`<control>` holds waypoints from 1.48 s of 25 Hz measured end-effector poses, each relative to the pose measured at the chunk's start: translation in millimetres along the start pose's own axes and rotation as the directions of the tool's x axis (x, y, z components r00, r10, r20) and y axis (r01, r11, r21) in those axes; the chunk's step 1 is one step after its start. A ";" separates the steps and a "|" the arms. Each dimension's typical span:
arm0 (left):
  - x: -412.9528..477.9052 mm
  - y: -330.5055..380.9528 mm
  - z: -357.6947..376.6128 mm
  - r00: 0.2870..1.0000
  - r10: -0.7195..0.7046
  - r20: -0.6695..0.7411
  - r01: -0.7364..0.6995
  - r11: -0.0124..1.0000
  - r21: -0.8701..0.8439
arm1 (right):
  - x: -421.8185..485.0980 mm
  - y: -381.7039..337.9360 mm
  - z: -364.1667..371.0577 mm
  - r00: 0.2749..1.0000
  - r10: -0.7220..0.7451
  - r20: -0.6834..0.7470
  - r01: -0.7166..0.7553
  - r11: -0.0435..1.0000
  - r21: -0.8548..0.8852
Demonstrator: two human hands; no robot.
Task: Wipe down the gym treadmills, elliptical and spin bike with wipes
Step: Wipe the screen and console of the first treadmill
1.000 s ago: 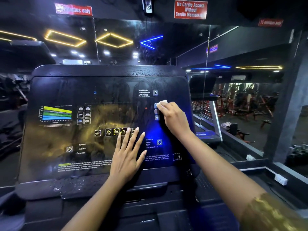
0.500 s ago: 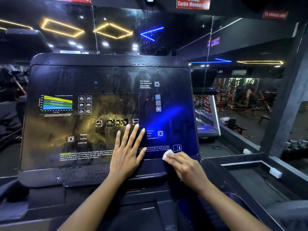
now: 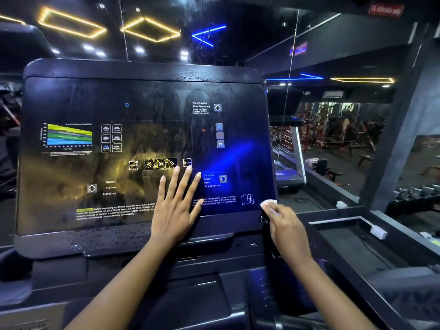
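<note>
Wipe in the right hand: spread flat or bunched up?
Bunched: the wipe is a small wad under the right hand.

Left hand (image 3: 175,210) flat, fingers spread on the glossy black treadmill console panel (image 3: 142,148); right hand (image 3: 287,231) pinches a small white wipe (image 3: 267,203) at the panel's lower right corner.
</note>
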State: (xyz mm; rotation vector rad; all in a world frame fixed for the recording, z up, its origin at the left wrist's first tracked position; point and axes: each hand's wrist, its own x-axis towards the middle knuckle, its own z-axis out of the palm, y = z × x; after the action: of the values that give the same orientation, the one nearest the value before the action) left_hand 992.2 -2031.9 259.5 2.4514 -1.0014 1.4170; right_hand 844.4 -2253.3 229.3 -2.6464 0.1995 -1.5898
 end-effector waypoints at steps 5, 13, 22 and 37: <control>0.0 0.0 -0.4 1.000 -0.006 0.008 0.006 1.000 -0.013 | -15.9 -67.1 15.2 0.991 0.102 0.082 -0.110 0.989 0.096; -0.7 -0.8 0.1 1.000 -0.001 -0.002 0.001 1.000 -0.026 | -4.8 -48.3 -2.5 0.971 0.237 0.016 -0.237 0.956 0.171; -1.9 -1.2 0.3 1.000 0.006 0.011 -0.005 0.998 -0.058 | -12.9 -119.9 20.3 0.986 0.130 0.102 -0.145 0.978 0.154; -7.4 -20.2 -13.7 0.996 0.082 0.025 -0.076 0.979 -0.190 | -11.5 -132.7 20.2 0.959 0.210 0.191 -0.226 0.972 0.070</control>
State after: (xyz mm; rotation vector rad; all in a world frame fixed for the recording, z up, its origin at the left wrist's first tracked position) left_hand 992.0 -2006.9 265.0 2.3289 -1.1932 1.2436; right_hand 868.3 -2120.8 223.9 -2.5762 0.3863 -1.2532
